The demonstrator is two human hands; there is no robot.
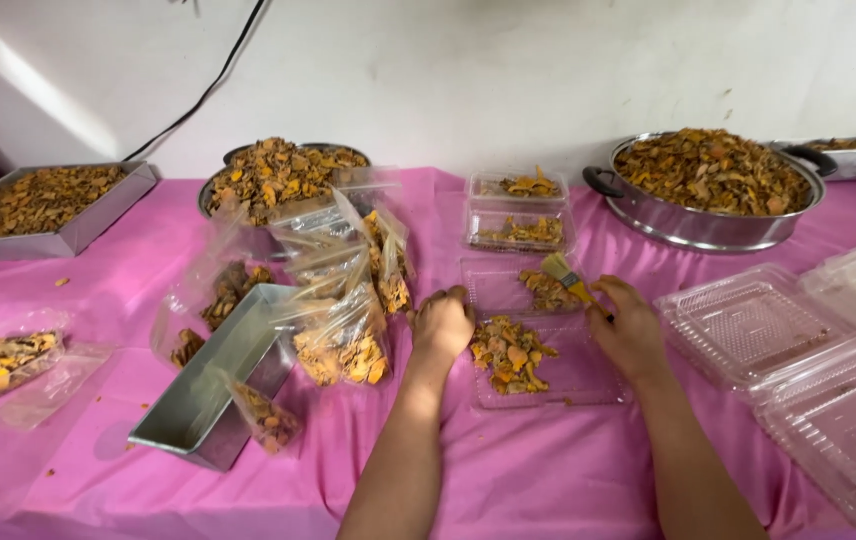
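My right hand [630, 328] grips a small paintbrush [565, 276] with a yellow handle; its bristles point at dried orange-brown slices in the lid half of an open clear clamshell box [588, 375]. A pile of the same dried slices [511, 354] lies in the near half of that box. My left hand [443, 322] rests curled at the box's left edge, touching it beside the pile. Just left of that hand, several clear bags of slices [343, 340] lean against a tilted metal tray [210, 385].
Pink cloth [508, 470] covers the table. Two filled clamshell boxes [518, 208] sit behind. A large steel pan of slices [713, 185] is at back right, a bowl of slices [278, 175] at back centre, a flat tray [43, 205] at left. Empty clamshells [798, 370] lie at right.
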